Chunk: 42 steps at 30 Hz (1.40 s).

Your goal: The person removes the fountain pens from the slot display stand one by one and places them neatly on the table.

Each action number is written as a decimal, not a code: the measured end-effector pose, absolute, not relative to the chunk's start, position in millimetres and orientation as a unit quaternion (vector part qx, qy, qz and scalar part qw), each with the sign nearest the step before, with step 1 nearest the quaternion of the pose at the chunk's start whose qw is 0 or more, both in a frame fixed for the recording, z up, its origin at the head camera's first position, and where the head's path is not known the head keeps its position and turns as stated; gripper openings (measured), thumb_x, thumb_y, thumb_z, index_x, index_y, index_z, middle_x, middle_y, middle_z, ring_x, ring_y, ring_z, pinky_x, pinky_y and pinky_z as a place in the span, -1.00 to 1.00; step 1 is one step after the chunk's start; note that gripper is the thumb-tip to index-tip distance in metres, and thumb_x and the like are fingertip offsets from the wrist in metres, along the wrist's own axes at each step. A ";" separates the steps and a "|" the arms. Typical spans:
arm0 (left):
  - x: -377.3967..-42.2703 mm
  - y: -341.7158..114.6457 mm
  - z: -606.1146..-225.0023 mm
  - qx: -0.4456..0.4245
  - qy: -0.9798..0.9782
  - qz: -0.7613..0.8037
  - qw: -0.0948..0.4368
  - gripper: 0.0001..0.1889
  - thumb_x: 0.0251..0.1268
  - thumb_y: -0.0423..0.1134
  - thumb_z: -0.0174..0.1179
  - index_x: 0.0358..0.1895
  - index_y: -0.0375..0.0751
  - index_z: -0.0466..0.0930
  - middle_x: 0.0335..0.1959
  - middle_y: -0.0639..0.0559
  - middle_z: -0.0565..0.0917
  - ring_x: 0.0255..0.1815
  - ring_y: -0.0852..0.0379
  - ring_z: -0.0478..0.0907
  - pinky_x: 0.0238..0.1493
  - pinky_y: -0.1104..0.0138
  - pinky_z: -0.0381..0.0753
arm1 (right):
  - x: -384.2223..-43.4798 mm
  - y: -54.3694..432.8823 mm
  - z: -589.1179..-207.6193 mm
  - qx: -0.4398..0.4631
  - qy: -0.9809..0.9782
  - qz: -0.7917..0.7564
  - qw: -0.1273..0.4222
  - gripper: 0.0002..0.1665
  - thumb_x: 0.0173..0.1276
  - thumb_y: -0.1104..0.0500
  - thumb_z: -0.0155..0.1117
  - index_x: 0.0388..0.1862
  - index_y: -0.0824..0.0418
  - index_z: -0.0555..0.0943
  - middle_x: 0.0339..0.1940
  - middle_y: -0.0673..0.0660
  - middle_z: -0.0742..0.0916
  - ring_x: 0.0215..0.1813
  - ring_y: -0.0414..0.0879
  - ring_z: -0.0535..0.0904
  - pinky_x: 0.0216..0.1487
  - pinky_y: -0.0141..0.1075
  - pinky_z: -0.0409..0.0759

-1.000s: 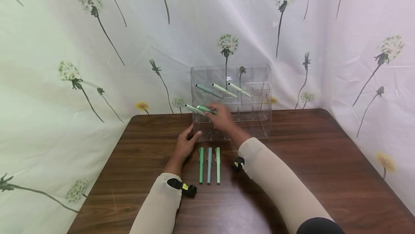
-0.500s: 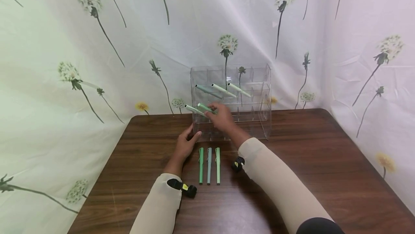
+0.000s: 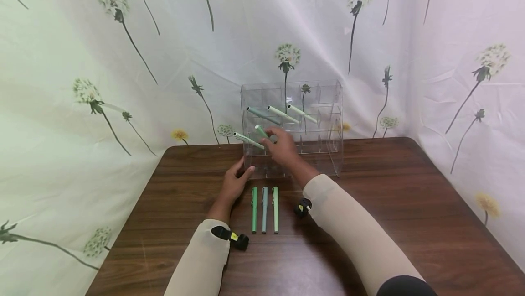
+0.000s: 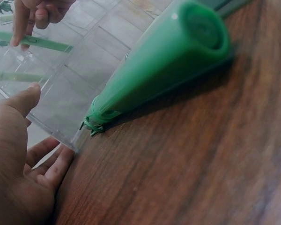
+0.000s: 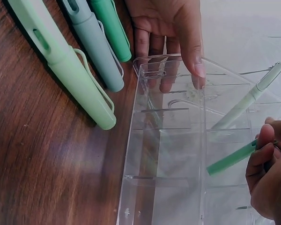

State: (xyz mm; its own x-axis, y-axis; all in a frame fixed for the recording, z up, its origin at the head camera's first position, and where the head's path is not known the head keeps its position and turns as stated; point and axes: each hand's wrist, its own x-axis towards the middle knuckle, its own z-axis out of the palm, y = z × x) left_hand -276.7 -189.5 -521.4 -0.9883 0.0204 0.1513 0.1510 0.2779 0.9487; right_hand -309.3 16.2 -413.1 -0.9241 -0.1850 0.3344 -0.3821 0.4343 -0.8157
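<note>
A clear acrylic pen rack [image 3: 334, 163] stands at the back of the table. My left hand [image 3: 234, 184] grips its lower left corner, thumb at the front and fingers round the side. My right hand [image 3: 282, 148] pinches a green pen [image 5: 232, 159] at the lower tier, its far end tilted up and leftward in the head view. Just left of it a pale green pen [image 3: 245, 138] leans in the end compartment. Higher up lean a blue-grey pen [image 3: 262, 115] and two pale green pens, the left one [image 3: 283, 114] and the right one [image 3: 302, 113].
On the wooden table [image 3: 184, 186] before the rack lie a green pen [image 3: 254, 209], a blue-grey pen [image 3: 264, 209] and a light green pen [image 3: 275, 209], side by side. A flower-printed curtain [image 3: 164, 59] hangs close behind the rack.
My right hand has shifted slightly right, and the green pen in it has swung steeper, its upper end rising and moving right. The left hand keeps its place on the rack.
</note>
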 end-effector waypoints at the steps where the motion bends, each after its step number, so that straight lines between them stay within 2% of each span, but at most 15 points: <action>1: -276.9 -189.4 -521.4 -0.054 -0.797 -0.600 0.055 -0.26 0.63 -0.04 0.34 0.74 0.00 0.28 0.66 -0.32 0.41 0.67 -0.33 0.38 0.62 -0.23 0.39 | -309.2 16.5 -412.8 0.169 -0.841 0.504 0.101 -0.64 0.67 0.19 0.34 0.34 0.23 0.69 0.25 0.26 0.76 -0.10 0.24 0.83 -0.26 -0.17 0.76; 5: -276.1 -189.8 -519.8 -0.060 -0.792 -0.604 0.058 -0.26 0.62 -0.03 0.34 0.73 -0.01 0.30 0.67 -0.30 0.41 0.67 -0.31 0.38 0.63 -0.23 0.38 | -309.5 17.6 -410.5 0.165 -0.843 0.498 0.120 -0.64 0.67 0.21 0.32 0.35 0.26 0.70 0.26 0.26 0.76 0.06 0.19 0.81 -0.07 -0.06 0.79; 9: -276.3 -190.8 -520.4 -0.062 -0.797 -0.598 0.058 -0.27 0.62 -0.01 0.33 0.74 0.03 0.30 0.66 -0.27 0.43 0.66 -0.28 0.41 0.61 -0.21 0.41 | -309.9 19.1 -408.1 0.163 -0.847 0.485 0.143 -0.62 0.64 0.21 0.36 0.34 0.27 0.71 0.24 0.27 0.72 0.20 0.15 0.72 0.11 -0.04 0.77; 12: -276.8 -190.9 -521.6 -0.061 -0.800 -0.594 0.054 -0.26 0.63 0.02 0.33 0.74 0.07 0.28 0.67 -0.25 0.43 0.66 -0.27 0.42 0.61 -0.20 0.42 | -308.5 21.3 -405.9 0.160 -0.850 0.476 0.160 -0.60 0.61 0.19 0.40 0.34 0.26 0.72 0.21 0.26 0.69 0.05 0.07 0.67 -0.01 -0.13 0.72; 16: -277.8 -190.6 -523.5 -0.065 -0.801 -0.592 0.054 -0.26 0.63 0.05 0.31 0.75 0.13 0.26 0.67 -0.23 0.43 0.66 -0.25 0.43 0.62 -0.20 0.42 | -304.6 25.2 -401.0 0.160 -0.845 0.478 0.180 -0.61 0.61 0.18 0.41 0.33 0.25 0.74 0.13 0.23 0.70 -0.35 -0.08 0.51 -0.34 -0.27 0.53; 19: -278.4 -190.7 -524.9 -0.070 -0.802 -0.591 0.057 -0.27 0.64 0.05 0.30 0.75 0.14 0.26 0.66 -0.22 0.45 0.65 -0.24 0.43 0.62 -0.19 0.42 | -303.0 27.9 -396.7 0.165 -0.838 0.483 0.192 -0.64 0.63 0.20 0.38 0.31 0.27 0.74 0.08 0.22 0.70 -0.49 -0.14 0.38 -0.42 -0.32 0.44; 25: -276.9 -191.4 -523.7 -0.071 -0.797 -0.597 0.059 -0.27 0.63 0.03 0.32 0.74 0.08 0.29 0.66 -0.22 0.45 0.67 -0.25 0.41 0.63 -0.20 0.41 | -303.0 33.8 -389.0 0.175 -0.833 0.486 0.200 -0.66 0.68 0.22 0.30 0.31 0.29 0.70 0.12 0.22 0.66 -0.50 -0.17 0.35 -0.39 -0.31 0.44; 34: -276.9 -190.9 -522.7 -0.061 -0.794 -0.603 0.053 -0.27 0.65 -0.05 0.31 0.75 0.03 0.26 0.67 -0.26 0.42 0.69 -0.27 0.37 0.66 -0.21 0.35 | -297.6 41.4 -379.6 0.195 -0.811 0.509 0.212 -0.66 0.70 0.23 0.27 0.33 0.31 0.66 0.11 0.21 0.65 -0.56 -0.16 0.32 -0.46 -0.31 0.43; 42: -269.5 -184.3 -510.2 -0.055 -0.794 -0.603 0.051 -0.29 0.68 -0.18 0.26 0.75 -0.11 0.23 0.67 -0.38 0.37 0.69 -0.38 0.32 0.66 -0.27 0.30 | -286.5 51.2 -369.5 0.222 -0.776 0.545 0.228 -0.65 0.73 0.23 0.22 0.38 0.27 0.57 0.07 0.21 0.62 -0.61 -0.17 0.34 -0.53 -0.30 0.40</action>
